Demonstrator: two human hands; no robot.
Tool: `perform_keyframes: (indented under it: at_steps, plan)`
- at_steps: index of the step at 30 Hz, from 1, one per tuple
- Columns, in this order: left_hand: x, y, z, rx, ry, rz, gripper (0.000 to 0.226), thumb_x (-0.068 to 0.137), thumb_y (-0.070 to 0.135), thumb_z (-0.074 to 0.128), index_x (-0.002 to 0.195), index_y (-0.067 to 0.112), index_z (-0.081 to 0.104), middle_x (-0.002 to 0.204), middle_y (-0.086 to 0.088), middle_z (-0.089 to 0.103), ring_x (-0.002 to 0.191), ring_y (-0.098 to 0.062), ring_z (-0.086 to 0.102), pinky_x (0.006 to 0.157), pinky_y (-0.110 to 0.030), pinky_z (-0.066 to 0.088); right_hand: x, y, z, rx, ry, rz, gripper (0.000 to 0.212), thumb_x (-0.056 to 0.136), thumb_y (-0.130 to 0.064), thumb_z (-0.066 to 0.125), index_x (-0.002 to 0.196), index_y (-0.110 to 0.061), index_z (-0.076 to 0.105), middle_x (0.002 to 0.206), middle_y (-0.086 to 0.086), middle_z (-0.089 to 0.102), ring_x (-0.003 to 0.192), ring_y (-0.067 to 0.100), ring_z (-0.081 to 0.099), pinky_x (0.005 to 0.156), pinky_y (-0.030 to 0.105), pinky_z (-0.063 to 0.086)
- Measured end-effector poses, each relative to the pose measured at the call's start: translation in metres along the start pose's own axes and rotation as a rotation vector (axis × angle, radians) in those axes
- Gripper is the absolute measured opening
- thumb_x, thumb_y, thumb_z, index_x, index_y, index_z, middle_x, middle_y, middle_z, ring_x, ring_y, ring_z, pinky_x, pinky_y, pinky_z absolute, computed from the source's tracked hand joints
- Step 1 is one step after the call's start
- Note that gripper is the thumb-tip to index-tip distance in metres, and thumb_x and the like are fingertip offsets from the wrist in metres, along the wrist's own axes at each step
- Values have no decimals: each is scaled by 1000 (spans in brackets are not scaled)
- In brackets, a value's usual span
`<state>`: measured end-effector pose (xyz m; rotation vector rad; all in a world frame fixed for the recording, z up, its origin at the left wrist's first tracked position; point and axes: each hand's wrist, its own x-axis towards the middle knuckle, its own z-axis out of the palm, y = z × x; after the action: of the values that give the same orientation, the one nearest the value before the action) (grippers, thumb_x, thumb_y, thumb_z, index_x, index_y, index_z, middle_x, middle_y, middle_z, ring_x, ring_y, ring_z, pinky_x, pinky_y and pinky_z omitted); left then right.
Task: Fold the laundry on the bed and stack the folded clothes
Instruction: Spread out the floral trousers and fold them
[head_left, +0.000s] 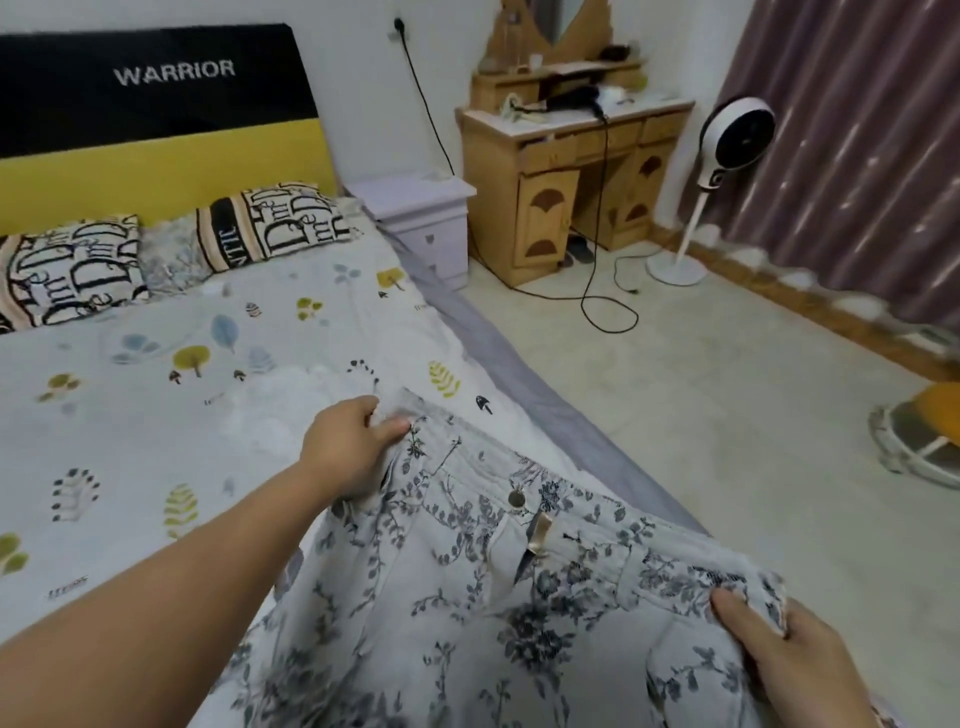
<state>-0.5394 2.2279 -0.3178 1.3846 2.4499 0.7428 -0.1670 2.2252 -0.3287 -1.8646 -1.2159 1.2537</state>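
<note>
A person holds pale grey floral-print cotton trousers (519, 597) by the waistband above the leaf-patterned bed (156, 389). Left hand (348, 447) and right hand (795, 654) each pinch 1 corner, fingers clamped. Keeping the waistband taut would help the legs align.

Both forearms are bare, the left hand (349, 447) and right hand (795, 660) seemingly ringless; no sleeve shows.
</note>
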Motion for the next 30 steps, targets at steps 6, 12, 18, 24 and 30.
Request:
perform_keyframes:
  at_steps: [6,12,18,24,30]
  plan:
    - [31,-1,98,199,55,33,46,89,44,55,61,14,34,58,-1,38,55,-22,39,48,-31,22,77,55,15,-62,19,-17,17,83,-21,69,70,-25,61,79,3,66,77,22,59,71,37,46]
    - [56,-7,180,287,19,24,43,87,40,61,64,12,40,58,1,40,63,-25,42,49,-31,22,138,108,33,-228,81,-40,40,85,-27,67,54,-8,51,48,2,47,51,18,45,48,28,24]
    - [93,-26,232,261,141,46,41,89,38,60,64,12,39,58,-4,44,61,-26,41,48,-31,21,186,122,54,-310,257,-206,49,86,-23,66,53,-22,29,45,-5,30,45,12,31,46,28,15]
    - [85,-40,278,350,-38,3,42,95,18,47,133,3,38,143,-26,32,107,-47,50,81,-47,41,212,132,91,-763,212,-219,44,86,-22,66,121,-3,50,110,25,54,100,38,48,78,44,41]
    - [48,-25,309,373,-220,757,32,91,19,54,122,22,61,118,4,63,110,-22,53,85,-33,31,208,128,143,-969,-3,-598,31,94,-27,50,124,-18,52,116,4,53,110,24,44,91,38,34]
